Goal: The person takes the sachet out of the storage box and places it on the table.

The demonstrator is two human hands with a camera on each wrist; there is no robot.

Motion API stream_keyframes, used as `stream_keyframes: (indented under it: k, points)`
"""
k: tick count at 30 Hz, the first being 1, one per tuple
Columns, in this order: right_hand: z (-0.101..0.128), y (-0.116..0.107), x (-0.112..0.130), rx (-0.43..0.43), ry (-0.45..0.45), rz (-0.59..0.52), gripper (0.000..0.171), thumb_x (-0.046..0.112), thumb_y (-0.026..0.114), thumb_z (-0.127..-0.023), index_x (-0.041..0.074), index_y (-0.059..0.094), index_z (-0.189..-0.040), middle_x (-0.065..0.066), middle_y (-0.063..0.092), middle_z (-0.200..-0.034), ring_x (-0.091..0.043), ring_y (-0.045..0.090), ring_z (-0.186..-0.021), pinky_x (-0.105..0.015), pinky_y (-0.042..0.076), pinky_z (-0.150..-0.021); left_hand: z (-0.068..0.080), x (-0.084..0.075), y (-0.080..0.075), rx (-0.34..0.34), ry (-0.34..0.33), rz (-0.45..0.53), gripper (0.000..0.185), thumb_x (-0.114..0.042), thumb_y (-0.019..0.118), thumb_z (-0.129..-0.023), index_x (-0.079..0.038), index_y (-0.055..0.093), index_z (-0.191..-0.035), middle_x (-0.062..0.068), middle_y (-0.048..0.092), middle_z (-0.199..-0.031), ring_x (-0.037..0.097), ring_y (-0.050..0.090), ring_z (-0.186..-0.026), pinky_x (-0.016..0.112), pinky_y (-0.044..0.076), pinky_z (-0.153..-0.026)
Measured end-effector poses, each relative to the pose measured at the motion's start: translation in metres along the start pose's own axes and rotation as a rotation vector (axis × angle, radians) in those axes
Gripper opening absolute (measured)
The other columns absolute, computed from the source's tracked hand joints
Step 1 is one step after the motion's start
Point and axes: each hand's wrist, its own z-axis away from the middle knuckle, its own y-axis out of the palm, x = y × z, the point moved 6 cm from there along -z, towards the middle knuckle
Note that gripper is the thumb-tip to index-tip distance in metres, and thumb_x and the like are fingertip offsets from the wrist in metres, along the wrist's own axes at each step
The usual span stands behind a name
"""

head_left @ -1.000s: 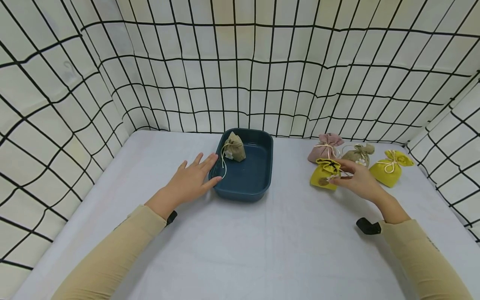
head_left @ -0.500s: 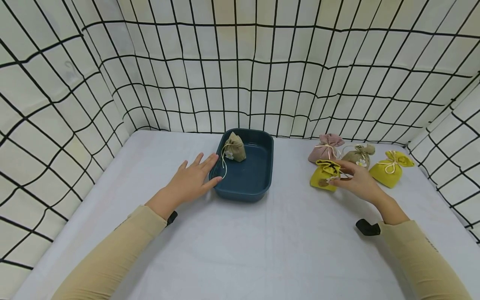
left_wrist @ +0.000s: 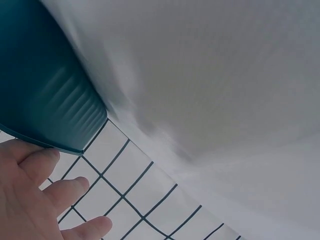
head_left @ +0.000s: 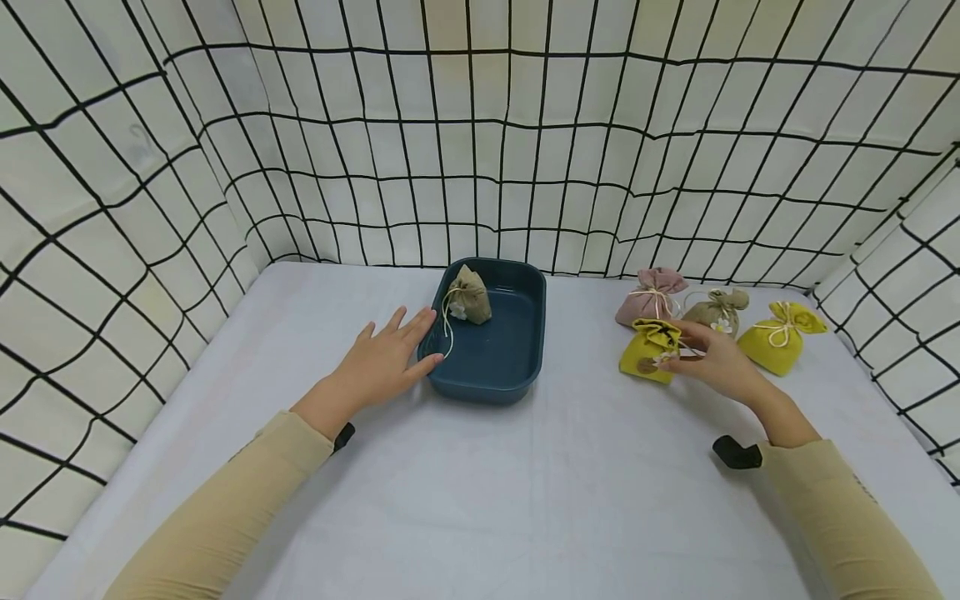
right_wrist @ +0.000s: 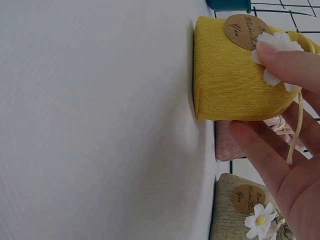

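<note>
My right hand (head_left: 712, 358) pinches a yellow drawstring pouch (head_left: 643, 357) between thumb and fingers. In the right wrist view the thumb lies over the white flower on this yellow pouch (right_wrist: 235, 82), beside a round brown tag. The pouch stands on or just above the white cloth; I cannot tell which. My left hand (head_left: 382, 358) is spread, its fingers touching the left rim of a dark blue tray (head_left: 487, 392). The left wrist view has the fingers on the rim of the tray (left_wrist: 55, 100). A beige pouch (head_left: 471, 296) with a cord sits inside the tray at its back left.
Behind the held pouch stand a pink pouch (head_left: 651, 296) and a beige pouch (head_left: 718, 310) with a flower. Another yellow pouch (head_left: 782, 337) lies right of my right hand. A black wire grid (head_left: 480, 125) encloses the back and sides of the white-covered table (head_left: 480, 500).
</note>
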Motion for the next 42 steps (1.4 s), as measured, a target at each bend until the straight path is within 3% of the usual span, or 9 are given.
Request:
stream_keyframes:
  k: [6,15,19,22,30,33,35,38,42]
  points:
    - [0.0,-0.001,0.001,0.039,0.016,-0.004,0.072,0.017,0.076,-0.095,-0.006,0.04,-0.153,-0.032,0.04,-0.152,-0.056,0.04,-0.137,-0.065,0.038,-0.107,0.001,0.002,0.003,0.007,-0.007,0.013,0.077,-0.05,0.05,-0.107,-0.008,0.021,-0.165,0.012,0.024,-0.168,0.041,0.015,-0.154,0.073,0.017,-0.114]
    - [0.002,-0.011,0.006,0.029,-0.044,-0.024,0.063,0.011,0.072,-0.098,-0.005,0.044,-0.152,-0.029,0.045,-0.15,-0.051,0.046,-0.135,-0.061,0.043,-0.104,0.0,0.004,0.0,0.006,-0.008,0.024,0.078,-0.051,0.05,-0.106,-0.01,0.019,-0.165,0.01,0.022,-0.169,0.039,0.015,-0.155,0.073,0.017,-0.114]
    - [0.004,-0.016,0.008,0.004,-0.059,-0.01,0.059,0.013,0.072,-0.099,-0.002,0.047,-0.15,-0.026,0.05,-0.148,-0.047,0.051,-0.132,-0.035,0.052,-0.099,0.0,0.004,0.0,0.006,-0.005,0.025,0.079,-0.052,0.05,-0.106,-0.01,0.02,-0.165,0.01,0.022,-0.169,0.039,0.015,-0.154,0.073,0.017,-0.114]
    - [0.005,-0.019,0.011,-0.006,-0.078,-0.019,0.056,0.012,0.07,-0.099,-0.003,0.049,-0.149,-0.025,0.053,-0.145,-0.044,0.053,-0.13,-0.015,0.048,-0.09,-0.001,0.003,0.001,0.005,-0.005,0.03,0.078,-0.051,0.05,-0.106,-0.01,0.02,-0.165,0.01,0.023,-0.169,0.039,0.015,-0.154,0.073,0.017,-0.114]
    - [0.007,-0.027,0.016,-0.035,-0.128,-0.082,0.048,0.008,0.066,-0.102,-0.006,0.05,-0.145,-0.029,0.054,-0.141,0.002,0.058,-0.116,-0.009,0.048,-0.088,0.0,0.002,0.001,0.004,-0.005,0.029,0.078,-0.051,0.05,-0.106,-0.009,0.02,-0.165,0.011,0.023,-0.168,0.04,0.015,-0.154,0.073,0.016,-0.114]
    - [0.008,-0.03,0.017,-0.044,-0.129,-0.087,0.045,0.008,0.064,-0.103,-0.005,0.052,-0.144,-0.027,0.056,-0.139,0.005,0.059,-0.113,-0.01,0.048,-0.088,0.0,0.001,0.0,0.006,-0.002,0.025,0.078,-0.05,0.05,-0.106,-0.009,0.02,-0.165,0.012,0.023,-0.168,0.04,0.015,-0.154,0.073,0.017,-0.114]
    - [0.008,-0.032,0.017,-0.055,-0.128,-0.086,0.044,0.009,0.064,-0.103,-0.004,0.053,-0.143,-0.021,0.06,-0.136,0.003,0.06,-0.112,-0.01,0.049,-0.087,-0.001,0.001,0.001,0.007,-0.003,0.022,0.078,-0.05,0.05,-0.107,-0.009,0.019,-0.165,0.011,0.022,-0.169,0.04,0.015,-0.154,0.073,0.017,-0.114]
    - [0.009,-0.037,0.018,-0.089,-0.136,-0.087,0.043,0.008,0.064,-0.103,-0.005,0.054,-0.142,0.002,0.066,-0.127,0.003,0.061,-0.11,-0.011,0.05,-0.085,-0.001,0.001,0.0,0.004,-0.002,0.023,0.078,-0.05,0.05,-0.107,-0.009,0.02,-0.165,0.011,0.023,-0.168,0.039,0.015,-0.154,0.073,0.017,-0.114]
    - [0.01,-0.044,0.023,-0.141,-0.15,-0.093,0.042,0.009,0.064,-0.103,-0.005,0.055,-0.141,0.024,0.061,-0.121,0.007,0.059,-0.108,-0.01,0.05,-0.084,0.0,0.0,-0.001,0.001,-0.001,0.024,0.078,-0.05,0.05,-0.106,-0.008,0.021,-0.165,0.012,0.024,-0.168,0.04,0.016,-0.154,0.073,0.017,-0.114]
